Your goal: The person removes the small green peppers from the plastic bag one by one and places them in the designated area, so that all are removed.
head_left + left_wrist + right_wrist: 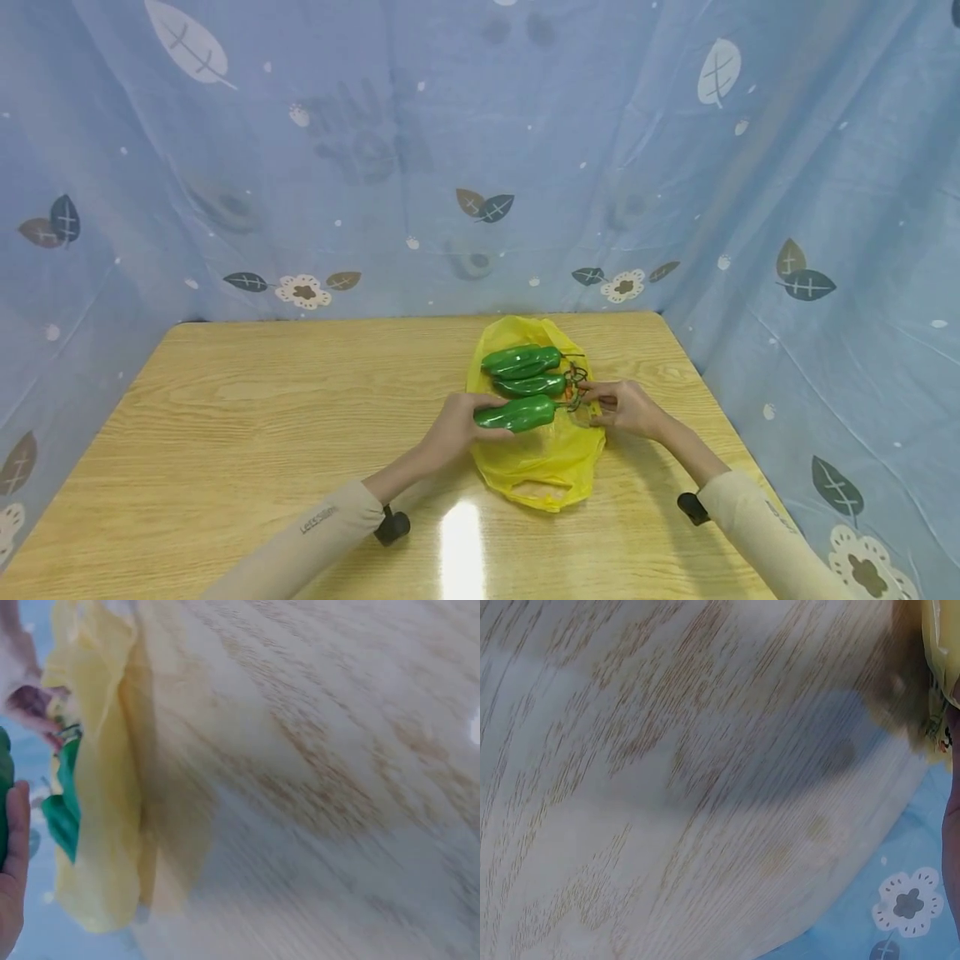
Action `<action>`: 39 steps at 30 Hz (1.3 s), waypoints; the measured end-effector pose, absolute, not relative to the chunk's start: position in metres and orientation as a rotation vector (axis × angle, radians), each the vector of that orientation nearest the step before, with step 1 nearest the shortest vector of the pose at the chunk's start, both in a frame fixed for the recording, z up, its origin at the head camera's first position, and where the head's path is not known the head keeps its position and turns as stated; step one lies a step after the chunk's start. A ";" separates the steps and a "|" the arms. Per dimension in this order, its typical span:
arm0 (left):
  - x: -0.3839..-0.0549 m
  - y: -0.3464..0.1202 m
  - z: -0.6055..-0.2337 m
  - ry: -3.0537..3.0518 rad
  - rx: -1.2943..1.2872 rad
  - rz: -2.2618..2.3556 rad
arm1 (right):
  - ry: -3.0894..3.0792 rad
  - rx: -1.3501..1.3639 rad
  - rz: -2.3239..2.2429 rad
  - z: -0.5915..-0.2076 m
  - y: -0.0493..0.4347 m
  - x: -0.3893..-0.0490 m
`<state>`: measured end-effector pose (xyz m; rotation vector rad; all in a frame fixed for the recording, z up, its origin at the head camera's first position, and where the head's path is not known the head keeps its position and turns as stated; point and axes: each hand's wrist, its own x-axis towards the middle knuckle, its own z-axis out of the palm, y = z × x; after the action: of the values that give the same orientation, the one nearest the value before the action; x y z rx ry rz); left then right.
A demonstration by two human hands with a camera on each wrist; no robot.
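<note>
A yellow plastic bag [536, 467] lies spread on the table with several glossy green peppers on it. My left hand [468, 421] grips the nearest green pepper [528, 412] around its blunt end, thumb on the near side. Behind it lie another pepper [536, 385] and a pair side by side [521, 360], stems pointing right. Thin dark loops of string [576, 377] tangle at the stems. My right hand [626, 407] pinches at these loops with its fingertips. In the left wrist view, the held pepper [4, 799] shows only at the edge, beside the bag [109, 772].
The wooden table [300, 400] extends left and in front of the bag. A blue patterned cloth [420, 167] hangs behind the table and along both sides. Each wrist carries a small black camera, one by the left sleeve [322, 521].
</note>
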<state>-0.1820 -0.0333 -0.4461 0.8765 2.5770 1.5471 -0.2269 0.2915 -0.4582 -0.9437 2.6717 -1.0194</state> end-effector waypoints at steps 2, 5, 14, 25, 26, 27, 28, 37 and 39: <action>-0.181 -0.038 -0.444 2.588 0.881 1.560 | 2.674 -0.930 -1.024 -0.459 0.293 -0.226; -0.177 -0.045 -0.441 2.590 0.888 1.536 | 2.677 -0.900 -1.042 -0.458 0.295 -0.224; -0.158 -0.084 -0.438 2.495 0.924 1.380 | 2.684 -0.847 -1.070 -0.459 0.294 -0.224; -0.132 -0.116 -0.444 2.587 0.814 1.448 | 2.655 -0.772 -1.064 -0.452 0.295 -0.224; -0.129 -0.118 -0.444 2.581 0.811 1.444 | 2.646 -0.771 -1.063 -0.451 0.294 -0.225; -0.127 -0.121 -0.444 2.578 0.811 1.436 | 2.641 -0.772 -1.062 -0.451 0.293 -0.225; -0.125 -0.124 -0.444 2.576 0.814 1.423 | 2.636 -0.774 -1.063 -0.451 0.293 -0.226; -0.118 -0.148 -0.437 2.566 0.763 1.367 | 2.585 -0.732 -1.155 -0.453 0.292 -0.225; -0.117 -0.150 -0.435 2.558 0.742 1.376 | 2.566 -0.724 -1.187 -0.453 0.292 -0.224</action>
<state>-0.1173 -0.1499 -0.4351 0.7419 2.5580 1.3760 -0.2236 0.2923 -0.4530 -0.7236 2.5660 -1.1866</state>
